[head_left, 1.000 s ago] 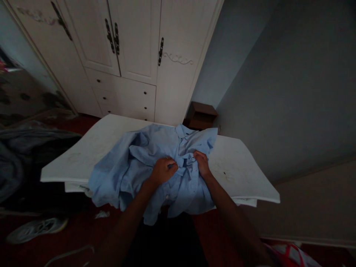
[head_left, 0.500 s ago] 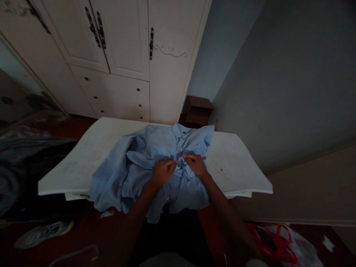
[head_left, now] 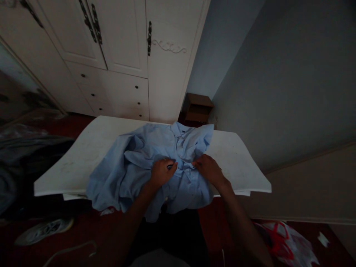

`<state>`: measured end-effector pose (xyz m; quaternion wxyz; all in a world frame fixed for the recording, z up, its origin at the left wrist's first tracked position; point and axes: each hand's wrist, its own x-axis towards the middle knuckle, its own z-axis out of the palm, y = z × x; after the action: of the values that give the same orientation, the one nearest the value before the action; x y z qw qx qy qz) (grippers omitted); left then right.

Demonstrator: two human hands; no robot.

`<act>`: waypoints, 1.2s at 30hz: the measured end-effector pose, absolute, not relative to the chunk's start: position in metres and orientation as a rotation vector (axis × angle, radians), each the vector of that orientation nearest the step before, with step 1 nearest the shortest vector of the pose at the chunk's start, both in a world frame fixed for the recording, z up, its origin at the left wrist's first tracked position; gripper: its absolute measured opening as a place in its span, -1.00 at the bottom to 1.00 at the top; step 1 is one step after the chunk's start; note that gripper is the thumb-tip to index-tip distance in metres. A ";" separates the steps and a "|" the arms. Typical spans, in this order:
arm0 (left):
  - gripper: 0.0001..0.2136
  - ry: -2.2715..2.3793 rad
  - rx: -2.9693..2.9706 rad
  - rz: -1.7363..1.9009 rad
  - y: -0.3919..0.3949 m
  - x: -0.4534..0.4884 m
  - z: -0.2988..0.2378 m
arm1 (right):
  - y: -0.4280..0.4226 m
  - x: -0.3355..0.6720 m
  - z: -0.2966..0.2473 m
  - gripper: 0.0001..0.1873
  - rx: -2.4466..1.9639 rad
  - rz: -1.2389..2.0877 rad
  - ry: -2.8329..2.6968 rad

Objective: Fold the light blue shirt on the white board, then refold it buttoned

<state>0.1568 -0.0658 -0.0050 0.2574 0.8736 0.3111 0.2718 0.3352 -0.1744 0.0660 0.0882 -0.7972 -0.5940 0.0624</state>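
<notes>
Across the white table (head_left: 91, 148) lies our rumpled blue shirt (head_left: 139, 159). Our right hand (head_left: 207, 168) has drawn away from our left hand (head_left: 161, 173) — both seem to pinch cloth, likely giving us working room between.

we see a home, apparently a bedroom, from the tall cream panelled wardrobe (head_left: 122, 44) and the small brown open-fronted cabinet (head_left: 199, 99).

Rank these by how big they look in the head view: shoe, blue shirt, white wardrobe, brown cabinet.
1. White wardrobe
2. Blue shirt
Unranked: shoe and brown cabinet. The shoe looks longer, the cabinet taller; their overall sizes look too alike to order.
</notes>
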 end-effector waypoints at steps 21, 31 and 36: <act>-0.72 0.798 2.166 0.782 -0.063 0.153 -0.005 | -0.111 0.347 0.025 -0.84 -1.833 0.409 -1.918; -0.80 0.956 2.169 0.815 -0.064 0.165 0.011 | -0.110 0.375 -0.001 -0.87 -1.463 0.943 -1.266; -0.75 0.968 2.381 0.789 -0.063 0.195 0.036 | -0.117 0.373 0.004 -0.85 -1.341 1.056 -1.128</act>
<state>0.1947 -0.0625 0.0359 0.2246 0.8630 0.3509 0.2859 0.3726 -0.1175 0.0043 0.5209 -0.5595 -0.4706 0.4407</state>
